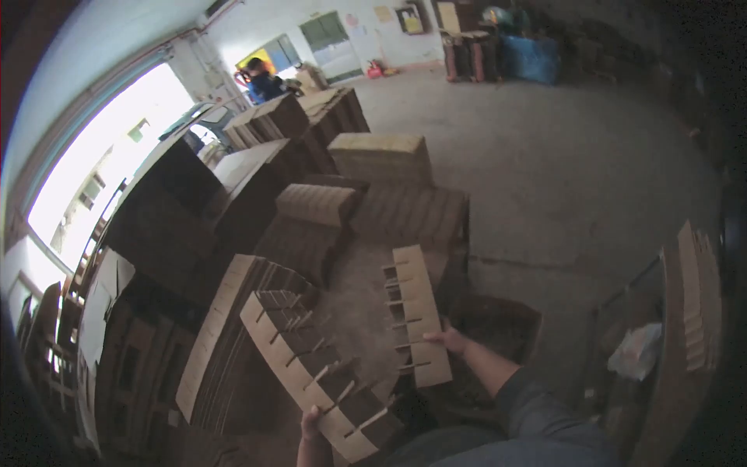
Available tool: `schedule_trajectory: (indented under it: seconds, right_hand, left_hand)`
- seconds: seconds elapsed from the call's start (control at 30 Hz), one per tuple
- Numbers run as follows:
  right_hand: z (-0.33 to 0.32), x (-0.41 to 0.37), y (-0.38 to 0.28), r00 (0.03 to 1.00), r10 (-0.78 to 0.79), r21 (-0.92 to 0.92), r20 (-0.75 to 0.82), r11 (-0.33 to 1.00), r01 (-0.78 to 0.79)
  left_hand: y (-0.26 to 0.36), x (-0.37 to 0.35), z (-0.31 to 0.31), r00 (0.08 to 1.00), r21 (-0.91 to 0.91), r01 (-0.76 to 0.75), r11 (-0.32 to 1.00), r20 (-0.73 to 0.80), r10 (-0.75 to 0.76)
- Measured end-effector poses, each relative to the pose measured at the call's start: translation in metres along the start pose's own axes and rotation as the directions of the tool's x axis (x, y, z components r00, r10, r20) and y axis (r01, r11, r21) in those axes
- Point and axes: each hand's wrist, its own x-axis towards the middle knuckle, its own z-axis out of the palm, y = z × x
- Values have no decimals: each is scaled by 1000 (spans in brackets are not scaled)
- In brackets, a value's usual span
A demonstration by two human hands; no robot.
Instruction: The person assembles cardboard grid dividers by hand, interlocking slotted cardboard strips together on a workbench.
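Note:
My left hand [310,424] is closed on the near edge of a long cardboard divider [292,370], a pale strip with slots cut in it. Darker cross pieces stand in its slots, fanning out on its right side. To the right, my right hand [447,338] grips the outer edge of a second slotted cardboard strip [420,315], held roughly upright. Short dark ends stick out along that strip's left edge. A gap separates the two pieces, with a greyish surface [354,300] visible between them. My fingertips behind both boards are partly hidden.
A stack of slotted cardboard strips [214,335] stands left of my hands. Bundled cardboard [408,214] and a pale block-shaped stack [381,156] lie ahead. Upright boards [692,296] and a plastic bag [636,350] are at right. Another person [264,84] is far back.

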Motion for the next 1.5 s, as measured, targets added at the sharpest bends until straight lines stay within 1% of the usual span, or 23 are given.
schedule_trajectory:
  seconds: [0.07,0.1,0.2,0.3,0.4,0.5,0.57,0.6,0.67,0.7,0.77,0.8,0.87,0.9,0.97,1.0,1.1,1.17,1.2,1.27,1.3,1.4,1.5]
  right_hand:
    - [22,10,-25,995,98,-65,-9,993,-98]
    - [29,19,-32,994,110,-92,-12,990,-111]
    - [39,64,-25,998,53,-150,-25,987,-56]
    - [45,108,-15,990,26,-252,-136,966,-60]
    - [55,94,-34,990,-7,-305,-138,952,-36]
    - [60,70,-57,986,74,-420,-149,898,-131]
    - [62,37,-75,978,47,-605,-203,779,-163]
    - [60,23,-82,975,45,-641,-216,747,-176]
    - [50,-6,-79,974,-178,-630,-141,775,50]
    - [46,-25,-77,969,-210,-616,-130,783,87]
    - [37,-79,-59,956,-294,-482,-16,840,250]
    - [30,-99,-41,955,-296,-434,-4,861,265]
    - [8,-118,-7,941,-294,-336,169,880,335]
    - [1,-130,-1,932,-305,-304,197,885,354]
    - [2,-164,-4,925,-294,-366,242,855,368]
    - [2,-177,-1,925,-294,-377,242,850,369]
    - [7,-193,12,935,-326,-376,143,856,356]
    - [2,-193,27,966,-252,-332,56,908,255]
    - [0,-194,30,968,-246,-323,39,914,245]
    - [2,-202,36,971,-234,-392,-51,899,196]
    - [4,-205,39,968,-238,-409,-76,893,188]
    - [5,-206,46,955,-240,-355,-174,920,166]
    - [-2,-206,49,947,-259,-245,-190,946,210]
  left_hand:
    - [-5,-6,-24,998,-2,-35,999,-48,35]
    - [-6,-7,-31,997,-5,-59,998,-57,59]
    - [-10,-9,-37,989,105,-95,990,-101,106]
    - [-4,-5,-28,981,130,-13,991,-193,38]
    - [-1,4,-17,975,145,-9,989,-217,41]
    - [-4,13,-10,974,141,27,990,-225,5]
    - [-11,20,-4,977,137,-5,991,-211,34]
    - [-16,26,-4,978,138,-5,990,-208,34]
    - [-30,34,-15,985,149,-19,989,-168,44]
    - [-33,41,-12,985,151,2,989,-172,25]
    - [-37,46,8,992,165,-24,986,-121,44]
    - [-41,43,18,993,165,-4,986,-120,24]
    - [-46,54,43,1000,187,-9,982,-19,13]
    - [-52,59,51,1000,191,-6,982,21,2]
    - [-67,58,50,999,241,43,970,22,-49]
    - [-76,54,52,997,254,62,965,30,-71]
    - [-93,48,58,987,239,69,969,126,-101]
    - [-107,36,66,990,185,113,976,64,-127]
    - [-111,32,71,991,174,110,979,57,-121]
    - [-117,22,77,982,241,181,953,11,-190]
    - [-119,17,77,979,257,194,947,4,-202]
    - [-125,11,66,964,389,263,883,-67,-257]
    - [-131,5,55,941,327,337,883,-97,-323]
